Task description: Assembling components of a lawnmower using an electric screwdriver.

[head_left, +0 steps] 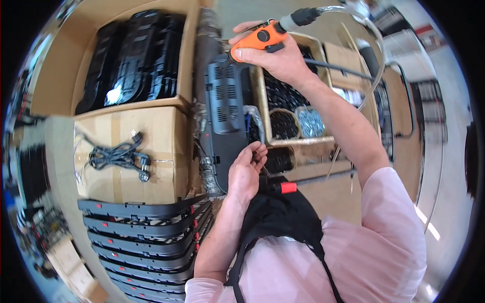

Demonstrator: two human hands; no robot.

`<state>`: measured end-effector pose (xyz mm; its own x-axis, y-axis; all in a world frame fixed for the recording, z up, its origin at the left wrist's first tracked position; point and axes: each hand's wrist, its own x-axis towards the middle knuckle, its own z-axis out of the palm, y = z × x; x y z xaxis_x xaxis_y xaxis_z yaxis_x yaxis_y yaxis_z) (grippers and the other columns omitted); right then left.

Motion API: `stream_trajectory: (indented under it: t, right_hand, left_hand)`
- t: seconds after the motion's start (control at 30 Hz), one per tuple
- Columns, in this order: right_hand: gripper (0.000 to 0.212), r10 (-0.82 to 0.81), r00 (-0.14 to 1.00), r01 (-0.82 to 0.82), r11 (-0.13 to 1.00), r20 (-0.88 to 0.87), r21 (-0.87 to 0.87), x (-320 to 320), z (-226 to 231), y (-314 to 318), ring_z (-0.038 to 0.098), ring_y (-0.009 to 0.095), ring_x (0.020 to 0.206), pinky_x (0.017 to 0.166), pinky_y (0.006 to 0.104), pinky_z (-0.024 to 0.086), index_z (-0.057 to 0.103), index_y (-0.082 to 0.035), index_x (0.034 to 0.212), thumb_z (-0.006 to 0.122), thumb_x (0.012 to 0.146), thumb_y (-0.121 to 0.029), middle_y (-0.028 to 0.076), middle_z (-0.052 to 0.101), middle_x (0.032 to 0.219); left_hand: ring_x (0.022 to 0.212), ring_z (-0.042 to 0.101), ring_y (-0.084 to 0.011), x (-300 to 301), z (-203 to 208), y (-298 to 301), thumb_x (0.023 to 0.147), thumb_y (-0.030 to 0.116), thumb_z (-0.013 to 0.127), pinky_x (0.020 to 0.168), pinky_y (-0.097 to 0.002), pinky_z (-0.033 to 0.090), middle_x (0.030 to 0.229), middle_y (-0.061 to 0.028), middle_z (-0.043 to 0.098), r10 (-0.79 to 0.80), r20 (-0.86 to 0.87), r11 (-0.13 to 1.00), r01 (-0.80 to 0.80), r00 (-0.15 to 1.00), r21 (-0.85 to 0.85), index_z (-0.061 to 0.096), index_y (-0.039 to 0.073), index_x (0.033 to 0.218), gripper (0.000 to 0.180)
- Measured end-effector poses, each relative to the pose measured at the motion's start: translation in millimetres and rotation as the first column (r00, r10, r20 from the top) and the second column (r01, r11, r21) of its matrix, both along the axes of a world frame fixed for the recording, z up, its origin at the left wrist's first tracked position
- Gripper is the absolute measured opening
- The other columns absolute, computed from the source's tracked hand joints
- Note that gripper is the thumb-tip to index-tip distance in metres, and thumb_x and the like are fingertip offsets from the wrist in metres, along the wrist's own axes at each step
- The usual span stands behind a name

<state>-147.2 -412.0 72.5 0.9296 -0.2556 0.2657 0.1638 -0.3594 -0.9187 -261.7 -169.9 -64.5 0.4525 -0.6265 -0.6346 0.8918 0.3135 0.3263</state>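
Observation:
My right hand (285,61) is wrapped round an orange power screwdriver (256,40), whose grey tail runs into a clear hose (337,9). The tool's front end is over the far end of a long black plastic panel (225,144) with vent slots. Close to the panel's right edge, my left hand (244,175) has its fingertips curled together; what they hold, if anything, is too small to make out. Just beyond those fingers lies a clear plastic bag (254,121) with dark small parts.
A shallow carton (267,96) on the right holds black parts and silvery screws (310,121). At left, black mouldings (136,55) fill an open box above a closed carton (126,182) bearing a coiled power cable (118,155). Several black panels (136,227) are stacked nearer me.

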Motion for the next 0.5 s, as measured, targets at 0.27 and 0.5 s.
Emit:
stream_trajectory:
  t: [0.27,0.5]
  right_hand:
    - [0.047,-0.281,0.960,0.281,0.955,-0.016,0.092,-187,31,-52,0.072,0.016,0.108,0.097,0.0324,0.058,0.066,-0.003,0.130,0.083,0.087,-0.013,0.009,0.076,0.117]
    - [0.050,-0.431,0.899,0.437,0.877,-0.076,0.198,-273,1,-115,0.071,0.018,0.111,0.099,0.0341,0.057,0.062,-0.001,0.132,0.082,0.087,-0.012,0.013,0.075,0.119]
  left_hand:
    - [0.113,0.062,-0.0188,-54,-68,-71,0.108,0.032,0.058,0.102,-0.0370,0.047,0.124,-0.0061,0.068,-0.646,-0.022,0.729,0.626,0.763,0.278,0.064,0.006,0.132,0.036]
    - [0.129,0.062,-0.0323,-75,-76,-124,0.109,0.045,0.045,0.109,-0.0425,0.047,0.140,-0.0228,0.063,-0.956,0.279,0.266,0.655,0.087,0.707,0.053,0.001,0.146,0.058]
